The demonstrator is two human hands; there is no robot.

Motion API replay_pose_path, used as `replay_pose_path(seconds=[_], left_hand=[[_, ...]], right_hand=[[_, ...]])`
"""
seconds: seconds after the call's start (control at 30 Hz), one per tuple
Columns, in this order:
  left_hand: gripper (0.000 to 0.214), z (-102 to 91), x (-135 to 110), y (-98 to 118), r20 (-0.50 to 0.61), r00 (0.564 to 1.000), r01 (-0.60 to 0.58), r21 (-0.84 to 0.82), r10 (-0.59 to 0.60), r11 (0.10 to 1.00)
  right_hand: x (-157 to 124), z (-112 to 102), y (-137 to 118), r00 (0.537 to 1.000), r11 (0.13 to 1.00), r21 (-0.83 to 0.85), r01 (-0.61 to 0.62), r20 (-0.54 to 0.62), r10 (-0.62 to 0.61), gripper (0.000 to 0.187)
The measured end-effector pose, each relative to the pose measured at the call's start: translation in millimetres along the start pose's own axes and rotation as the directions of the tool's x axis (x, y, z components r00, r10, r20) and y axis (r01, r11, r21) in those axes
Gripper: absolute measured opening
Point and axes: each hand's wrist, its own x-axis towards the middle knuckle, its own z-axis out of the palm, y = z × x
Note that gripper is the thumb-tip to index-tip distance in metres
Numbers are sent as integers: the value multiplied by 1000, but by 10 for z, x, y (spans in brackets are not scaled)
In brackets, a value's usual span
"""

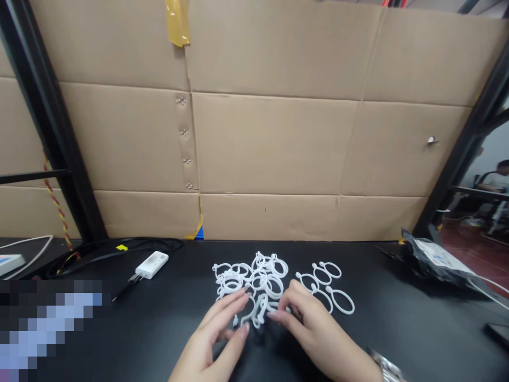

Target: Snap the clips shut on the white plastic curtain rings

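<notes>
A heap of white plastic rings (254,278) lies on the black table (397,339) in front of me. A smaller group of several rings (328,289) lies spread out just to its right. My left hand (218,334) and my right hand (310,323) meet at the near edge of the heap. Both pinch one white ring (256,313) between their fingertips, the left from the left side and the right from the right side. A metal watch shows on my right wrist.
A cardboard wall (270,148) closes off the back of the table. A white adapter (151,264) with black cables lies at the left. A dark plastic bag (433,260) lies at the right. Black frame posts stand at both sides.
</notes>
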Motion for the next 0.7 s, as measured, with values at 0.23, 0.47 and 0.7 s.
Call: replay_pose_path(seconds=[0.23,0.47,0.7], left_hand=[[46,54,-13,-59,82,994,-92,315,70,945],[56,57,3,7,150,987,-3,348,-53,937],[55,23,-21,33,189,980,-10,343,-58,939]], right_hand=[[13,28,-21,981,808,555,-195,119,155,35],[19,116,27,936,808,477,-345,243,256,43],[38,18,78,954,721,640,-265,67,292,38]])
